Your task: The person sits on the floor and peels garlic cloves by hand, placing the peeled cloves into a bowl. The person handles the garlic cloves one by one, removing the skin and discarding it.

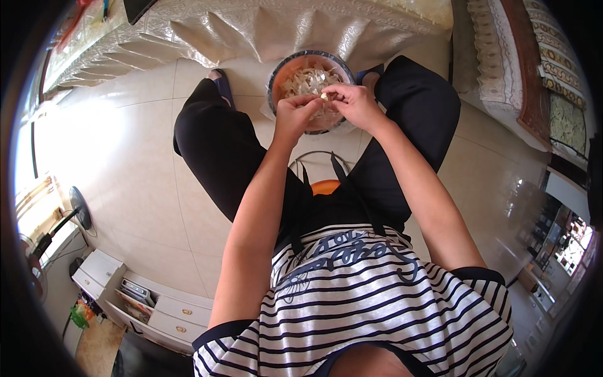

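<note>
Between my fingertips is a small pale piece [324, 96], which looks like a garlic clove. My left hand [296, 115] pinches it from one side, thumb against index finger. From the other side my right hand [356, 104] grips it with thumb and forefinger. Both hands are above a round bin [278, 77] with a dark rim and a clear plastic liner. Inside lies a heap of thin whitish, papery skins [308, 80], partly covered by my hands.
The bin stands on the tiled floor [141, 155] between my slippered feet. Beyond it hangs a cream patterned tablecloth [264, 35]. An orange seat [326, 187] shows between my thighs. To the right is a fabric-covered sofa [506, 61], and a white drawer cabinet [174, 313] stands lower left.
</note>
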Motion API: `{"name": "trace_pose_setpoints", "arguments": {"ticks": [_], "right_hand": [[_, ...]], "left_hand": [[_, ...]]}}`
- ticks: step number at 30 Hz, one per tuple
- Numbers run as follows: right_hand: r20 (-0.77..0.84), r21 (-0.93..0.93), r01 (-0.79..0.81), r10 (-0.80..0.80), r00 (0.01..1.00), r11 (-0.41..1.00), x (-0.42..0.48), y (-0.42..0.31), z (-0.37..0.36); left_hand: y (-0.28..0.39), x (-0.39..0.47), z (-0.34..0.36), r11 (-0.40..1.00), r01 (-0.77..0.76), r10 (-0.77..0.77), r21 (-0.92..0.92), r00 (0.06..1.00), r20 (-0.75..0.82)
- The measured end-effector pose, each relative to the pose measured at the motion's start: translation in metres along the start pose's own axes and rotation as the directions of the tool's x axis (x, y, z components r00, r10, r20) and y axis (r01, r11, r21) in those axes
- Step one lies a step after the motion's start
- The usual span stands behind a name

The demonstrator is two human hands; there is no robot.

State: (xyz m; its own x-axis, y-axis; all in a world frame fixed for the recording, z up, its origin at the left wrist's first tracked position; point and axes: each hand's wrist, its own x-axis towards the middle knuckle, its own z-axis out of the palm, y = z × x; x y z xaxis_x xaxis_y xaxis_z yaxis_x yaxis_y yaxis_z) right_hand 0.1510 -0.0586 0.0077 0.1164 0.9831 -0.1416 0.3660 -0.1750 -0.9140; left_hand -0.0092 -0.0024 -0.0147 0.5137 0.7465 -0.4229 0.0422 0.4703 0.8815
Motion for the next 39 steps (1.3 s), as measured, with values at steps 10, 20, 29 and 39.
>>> {"name": "trace_pose_setpoints", "arguments": {"ticks": [10, 20, 29, 39], "right_hand": [[-0.017, -0.171, 0.155, -0.16, 0.987, 0.973, 0.001, 0.014, 0.001], [-0.02, -0.199, 0.197, -0.205, 0.979, 0.96, 0.001, 0.01, 0.003], [-0.024, -0.048, -0.038, 0.037, 0.999, 0.998, 0.0, 0.003, -0.002], [0.032, 0.037, 0.037, -0.038, 0.999, 0.999, 0.0, 0.02, 0.004]], "left_hand": [[-0.021, 0.009, -0.003, 0.962, -0.131, 0.146, 0.239, 0.988, -0.048], [-0.009, 0.002, 0.004, 0.915, -0.133, 0.175, 0.381, 0.982, -0.077], [-0.02, 0.01, 0.001, 0.998, -0.058, 0.059, 0.007, 0.994, -0.088], [-0.008, 0.003, 0.0, 0.882, 0.32, -0.314, -0.345, 0.946, 0.075]]}}
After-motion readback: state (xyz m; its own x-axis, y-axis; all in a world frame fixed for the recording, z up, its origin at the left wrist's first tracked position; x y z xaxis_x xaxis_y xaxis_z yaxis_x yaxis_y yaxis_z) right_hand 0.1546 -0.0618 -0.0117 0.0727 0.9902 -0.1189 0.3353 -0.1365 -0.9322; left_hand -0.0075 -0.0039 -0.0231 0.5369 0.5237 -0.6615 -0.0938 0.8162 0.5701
